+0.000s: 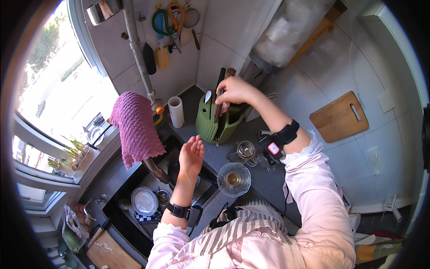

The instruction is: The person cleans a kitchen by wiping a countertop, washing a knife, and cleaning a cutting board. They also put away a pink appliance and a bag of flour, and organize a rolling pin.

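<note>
My right hand (235, 90) is over a green ribbed utensil holder (207, 124), its fingers closed around several dark chopsticks (219, 106) that stand upright at the holder's slots. A white spoon (208, 97) and a black handle stand in the same holder. My left hand (192, 156) is raised above the edge of the sink, palm up, with nothing in it. Nearer my body, a clear glass bowl (234, 180) with some yellowish matter or a small cup at its middle stands on the dark counter. Beside it is a glass pot (246, 150).
A purple towel (137, 129) hangs beside the left hand over the sink, which holds a glass dish (144, 201). A white roll (176, 112) stands left of the holder. Cutting boards are at the right wall (339, 117) and lower left (112, 252). Scissors hang above.
</note>
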### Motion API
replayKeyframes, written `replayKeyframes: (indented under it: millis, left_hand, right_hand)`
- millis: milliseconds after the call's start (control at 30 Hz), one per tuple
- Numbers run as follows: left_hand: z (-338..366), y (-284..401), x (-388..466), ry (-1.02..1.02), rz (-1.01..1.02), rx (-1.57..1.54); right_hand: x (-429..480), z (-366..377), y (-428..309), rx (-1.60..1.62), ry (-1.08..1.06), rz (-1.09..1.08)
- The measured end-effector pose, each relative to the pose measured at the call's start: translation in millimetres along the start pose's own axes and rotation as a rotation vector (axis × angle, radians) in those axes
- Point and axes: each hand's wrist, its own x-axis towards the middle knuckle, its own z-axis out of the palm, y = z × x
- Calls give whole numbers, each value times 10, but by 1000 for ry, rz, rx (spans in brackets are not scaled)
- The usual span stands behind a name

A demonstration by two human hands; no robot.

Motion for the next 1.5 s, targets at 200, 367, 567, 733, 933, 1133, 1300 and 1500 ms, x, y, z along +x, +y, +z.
replayKeyframes:
  millis: [200,367,567,733,933,1133,1300,1500]
  left_hand:
    - [252,-23,455,-50,297,548]
    - [477,171,1098,-80,669,916]
    - [778,303,1652,-203,681,1003]
    - [954,133,1435,-62,493,1180]
    - [700,156,1451,-36,697,1333]
    - [598,-230,953,-26,871,1305]
    - [470,-468,892,98,885,1296]
    - [725,-764,884,-55,838,1203]
  right_hand:
    - [-55,494,718,-174,396,-292]
    - [-724,868,631,150,371,-3]
    - [-612,1420,1454,431,607,370]
    - [-425,1529,1645,377,669,226]
    - [-111,1372,1837,335,545,213]
    - [67,972,1907,388,456,74]
    - [379,863,2154,301,379,-125]
    - [481,914,3013,426,514,-185]
